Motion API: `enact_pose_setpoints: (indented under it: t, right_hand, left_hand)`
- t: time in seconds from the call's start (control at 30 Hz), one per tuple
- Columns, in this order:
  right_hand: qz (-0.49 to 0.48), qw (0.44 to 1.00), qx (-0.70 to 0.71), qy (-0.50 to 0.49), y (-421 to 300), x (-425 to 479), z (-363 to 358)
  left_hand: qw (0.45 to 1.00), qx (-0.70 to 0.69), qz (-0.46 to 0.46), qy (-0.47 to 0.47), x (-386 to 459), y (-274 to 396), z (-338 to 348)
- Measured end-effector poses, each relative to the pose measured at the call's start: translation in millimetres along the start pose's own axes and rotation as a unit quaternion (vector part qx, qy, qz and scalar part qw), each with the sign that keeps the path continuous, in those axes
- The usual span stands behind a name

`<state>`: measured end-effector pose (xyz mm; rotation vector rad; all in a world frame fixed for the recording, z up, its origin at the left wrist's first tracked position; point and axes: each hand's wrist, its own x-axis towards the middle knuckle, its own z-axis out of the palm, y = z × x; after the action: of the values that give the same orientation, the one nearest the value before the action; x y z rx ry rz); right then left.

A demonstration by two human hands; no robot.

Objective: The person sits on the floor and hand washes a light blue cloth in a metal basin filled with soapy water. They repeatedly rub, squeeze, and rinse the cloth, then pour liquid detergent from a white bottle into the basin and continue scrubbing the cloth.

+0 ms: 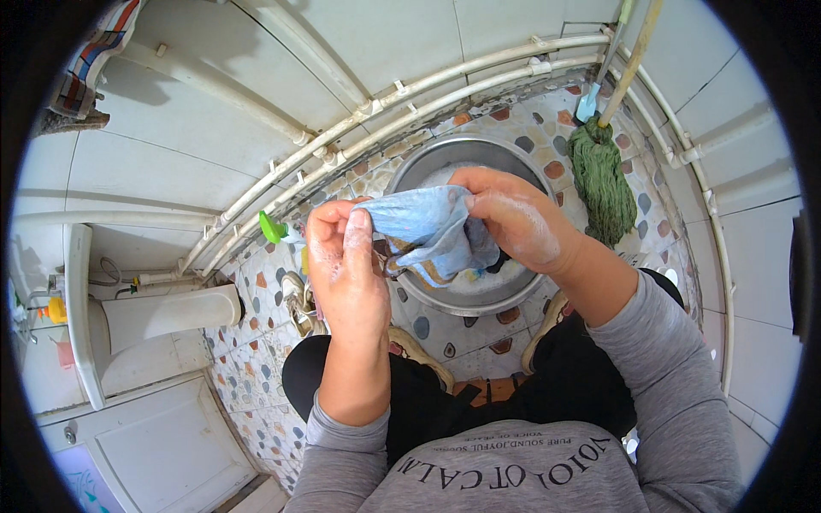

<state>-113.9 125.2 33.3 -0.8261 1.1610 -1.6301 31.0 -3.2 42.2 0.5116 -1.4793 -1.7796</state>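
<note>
A wet light-blue cloth (420, 215) with brown stripes is stretched between my hands, its lower part hanging in folds. My left hand (349, 256) pinches its left end between thumb and fingers, with suds on the skin. At its upper right corner, my right hand (513, 215) grips the cloth, and foam covers the side of that hand. Beneath both hands a round metal basin (471, 311) stands on the tiled floor, holding soapy water and some darker items partly hidden by the cloth.
A green string mop (600, 179) leans right of the basin, beside a light-blue plastic tool (587, 104). Pipes (462, 67) run along the wall. Shoes (298, 304) and a bottle with a green top (272, 227) stand to the left, near a pedestal washbasin (83, 320).
</note>
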Motion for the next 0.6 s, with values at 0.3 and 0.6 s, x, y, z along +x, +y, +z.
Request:
enact_pose_setpoints:
  t: [0.3, 0.6]
  right_hand:
    - [-0.025, 0.991, -0.129, 0.012, -5.6, -1.4, 2.0]
    - [-0.039, 0.993, -0.107, 0.033, -7.7, -2.3, 5.6]
  left_hand:
    - [0.997, 0.014, -0.025, -0.071, -1.1, 0.8, 1.1]
    - [0.995, 0.024, -0.058, -0.076, -1.3, 0.1, 6.0]
